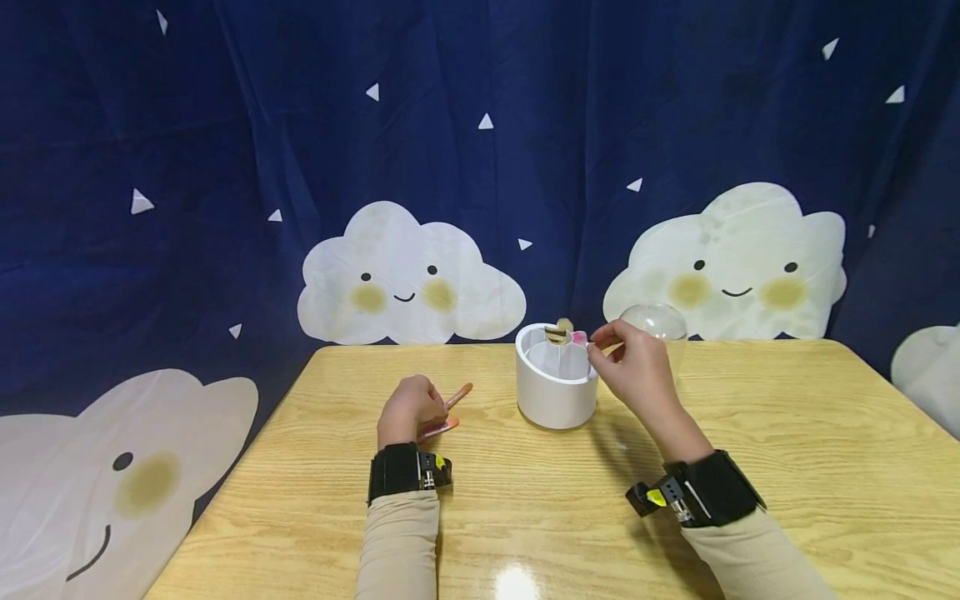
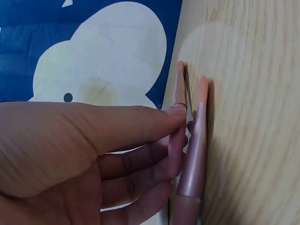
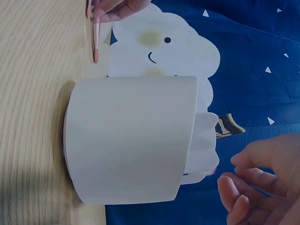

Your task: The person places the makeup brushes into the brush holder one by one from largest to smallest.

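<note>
My left hand pinches a slim pink makeup brush with a peach tip between thumb and fingers, low over the table. Beside it lies a second makeup brush, mauve with a peach tip, close to the fingers. My right hand is at the right rim of a white round holder with a slanted top and dividers. Its fingers are loosely bent, and the right wrist view shows nothing between them. Inside the holder a gold-coloured piece and a pink piece stick up.
A clear dome stands behind my right hand, partly hidden by it. The wooden table reaches back to a dark blue curtain printed with smiling clouds.
</note>
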`<state>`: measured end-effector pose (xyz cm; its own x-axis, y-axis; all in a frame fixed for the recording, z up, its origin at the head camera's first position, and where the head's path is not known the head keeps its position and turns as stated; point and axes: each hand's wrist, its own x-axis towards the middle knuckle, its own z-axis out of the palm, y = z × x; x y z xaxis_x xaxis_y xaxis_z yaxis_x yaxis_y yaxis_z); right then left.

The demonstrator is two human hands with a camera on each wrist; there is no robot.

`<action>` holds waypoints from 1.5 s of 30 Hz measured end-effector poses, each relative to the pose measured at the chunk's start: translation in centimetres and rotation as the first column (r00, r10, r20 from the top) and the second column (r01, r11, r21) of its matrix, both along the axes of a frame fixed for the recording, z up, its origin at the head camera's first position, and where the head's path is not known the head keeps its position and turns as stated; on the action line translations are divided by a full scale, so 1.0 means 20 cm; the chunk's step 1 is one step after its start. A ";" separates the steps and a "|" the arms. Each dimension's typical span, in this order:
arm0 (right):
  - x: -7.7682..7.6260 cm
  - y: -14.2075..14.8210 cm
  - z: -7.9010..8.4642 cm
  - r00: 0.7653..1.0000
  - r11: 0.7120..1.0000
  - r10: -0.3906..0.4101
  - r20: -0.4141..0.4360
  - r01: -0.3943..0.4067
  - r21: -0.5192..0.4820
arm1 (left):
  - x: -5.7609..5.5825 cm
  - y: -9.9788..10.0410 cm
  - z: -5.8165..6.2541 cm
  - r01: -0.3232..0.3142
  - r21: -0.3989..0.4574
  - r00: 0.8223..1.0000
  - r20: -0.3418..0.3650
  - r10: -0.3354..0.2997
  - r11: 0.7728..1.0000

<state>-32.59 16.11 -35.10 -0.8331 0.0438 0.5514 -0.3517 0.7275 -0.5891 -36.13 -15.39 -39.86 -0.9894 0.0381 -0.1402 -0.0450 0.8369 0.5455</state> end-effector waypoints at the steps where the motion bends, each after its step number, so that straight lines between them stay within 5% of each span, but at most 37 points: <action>1: 0.00 0.00 0.00 1.000 1.000 0.000 0.000 0.000 0.001 | 0.00 0.00 0.00 0.002 0.000 1.000 -0.001 -0.002 1.000; 8: 0.00 -0.01 0.00 1.000 1.000 -0.004 0.011 0.004 0.006 | 0.01 0.00 0.01 -0.016 0.023 1.000 -0.016 0.016 1.000; 23: 0.01 0.00 0.01 1.000 1.000 -0.005 0.014 0.005 0.011 | -0.06 0.06 0.05 0.019 0.181 0.971 -0.238 0.025 0.983; 29: 0.00 -0.01 0.00 1.000 1.000 -0.007 0.026 0.007 0.012 | -0.09 0.12 0.08 0.030 0.288 0.922 -0.379 0.085 0.957; 40: 0.01 -0.01 0.00 1.000 1.000 0.006 0.013 -0.006 -0.007 | -0.08 0.28 0.16 0.161 0.446 0.814 -0.564 0.137 0.880; 45: 0.01 -0.02 0.00 1.000 1.000 0.012 0.018 -0.011 -0.018 | -0.06 0.34 0.20 0.212 0.499 0.791 -0.593 0.152 0.841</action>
